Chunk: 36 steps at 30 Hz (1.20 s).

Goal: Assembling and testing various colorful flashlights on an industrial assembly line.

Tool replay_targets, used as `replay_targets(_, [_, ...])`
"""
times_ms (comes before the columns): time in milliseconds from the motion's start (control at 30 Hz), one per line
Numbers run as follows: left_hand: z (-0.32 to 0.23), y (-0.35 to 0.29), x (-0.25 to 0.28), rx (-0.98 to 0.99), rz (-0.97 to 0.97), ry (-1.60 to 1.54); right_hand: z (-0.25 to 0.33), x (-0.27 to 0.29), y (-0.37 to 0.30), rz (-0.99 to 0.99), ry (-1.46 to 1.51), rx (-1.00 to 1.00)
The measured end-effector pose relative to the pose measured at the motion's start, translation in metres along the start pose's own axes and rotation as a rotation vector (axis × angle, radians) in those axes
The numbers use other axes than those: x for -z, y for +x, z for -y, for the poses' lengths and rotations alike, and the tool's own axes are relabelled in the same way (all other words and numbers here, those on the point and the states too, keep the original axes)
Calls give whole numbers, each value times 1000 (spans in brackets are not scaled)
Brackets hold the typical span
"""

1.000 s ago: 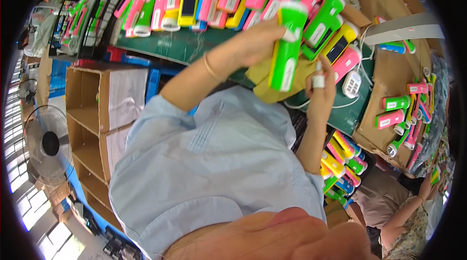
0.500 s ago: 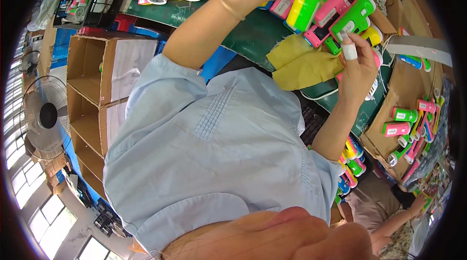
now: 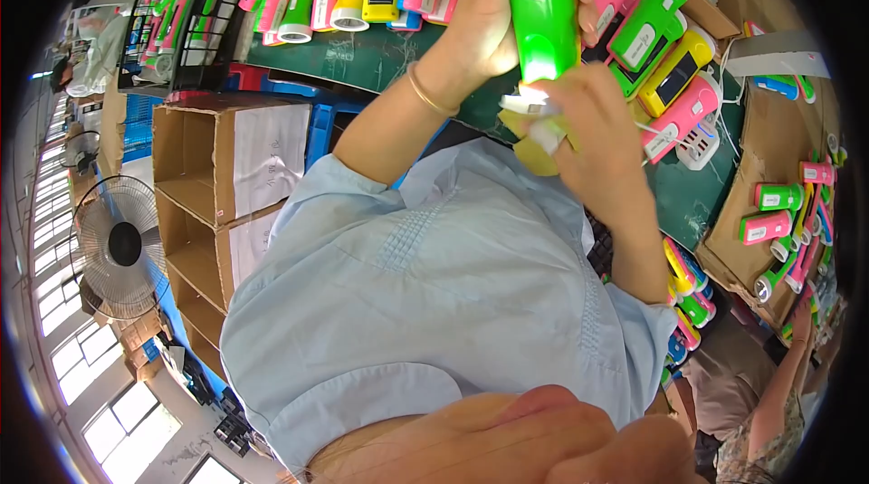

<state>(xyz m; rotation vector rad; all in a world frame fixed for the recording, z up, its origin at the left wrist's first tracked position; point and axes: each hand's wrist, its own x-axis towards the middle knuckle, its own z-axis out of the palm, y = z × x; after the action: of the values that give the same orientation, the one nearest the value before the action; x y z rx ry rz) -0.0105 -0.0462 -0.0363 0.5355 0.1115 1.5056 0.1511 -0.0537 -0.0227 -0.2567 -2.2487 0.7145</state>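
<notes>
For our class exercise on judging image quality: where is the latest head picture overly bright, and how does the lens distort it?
Head view: a white bright patch at the lower end of the green flashlight, beside the right hand; head view: windows at lower left washed out white; head view: fisheye bending toward the rim, corners black.

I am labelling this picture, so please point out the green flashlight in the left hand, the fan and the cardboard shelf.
Green flashlight [image 3: 545,18]: head view, middle of its green body.
Fan [image 3: 125,244]: head view, its dark hub.
Cardboard shelf [image 3: 187,144]: head view, inside wall of top compartment.
</notes>
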Motion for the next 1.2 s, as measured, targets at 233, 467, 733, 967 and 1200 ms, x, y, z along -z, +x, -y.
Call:
replay_targets(233, [21, -5, 28, 13, -74, -275, -2, 1, -22, 120, -85, 339])
replay_targets(467, [28, -11, 19, -288, -13, 722, -15, -37, -13, -297, 15, -609])
replay_targets(733, [-1, -19, -5, 10, -262, 871, -38, 11, -34, -85, 333, -725])
replay_targets(967, [1, -18, 0, -91, -242, 1230, -35, 17, -28, -156, 370, -728])
replay_targets(1200, [-4, -14, -5, -14, -202, 1271, -29, 26, 2, -193, 480, -544])
